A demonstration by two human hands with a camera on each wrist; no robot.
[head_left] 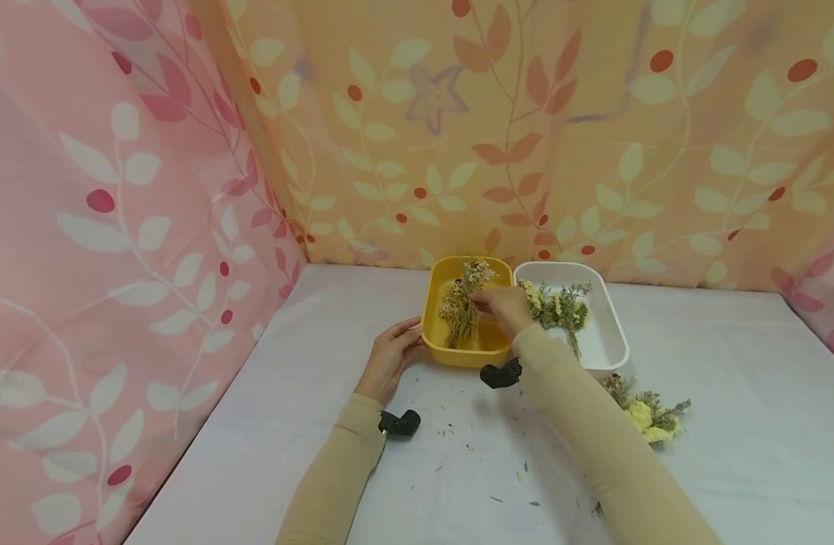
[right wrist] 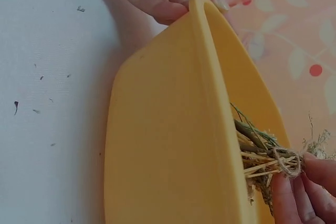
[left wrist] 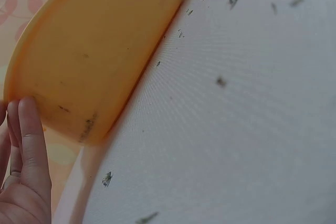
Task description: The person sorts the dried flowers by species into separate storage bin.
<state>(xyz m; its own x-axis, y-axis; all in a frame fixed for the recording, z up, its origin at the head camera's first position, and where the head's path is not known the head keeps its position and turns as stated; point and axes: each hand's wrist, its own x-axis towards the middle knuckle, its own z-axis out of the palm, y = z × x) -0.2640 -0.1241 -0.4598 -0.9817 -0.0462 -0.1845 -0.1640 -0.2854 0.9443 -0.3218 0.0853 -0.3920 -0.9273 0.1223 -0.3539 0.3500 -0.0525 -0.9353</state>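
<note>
My right hand (head_left: 504,304) pinches a small bundle of dried flowers (head_left: 477,272) over the inside of a yellow rectangular tub (head_left: 468,359). Twine (right wrist: 287,162) ties its stems right by the fingertips, as the right wrist view shows. More dried blooms lie by the held stems inside the tub; whether they belong to the same bundle I cannot tell. At the tub's left side, my left hand (head_left: 390,356) grips the rim, its fingers (left wrist: 32,140) along the outer wall.
Against the yellow tub's right side stands a white tub (head_left: 608,325) with dried flower bunches (head_left: 560,306). A yellow-flowered dried bunch (head_left: 648,416) lies on the white tabletop (head_left: 730,363), partly behind the right sleeve. Plant crumbs (head_left: 468,446) are scattered in front. A patterned curtain (head_left: 390,151) hangs behind.
</note>
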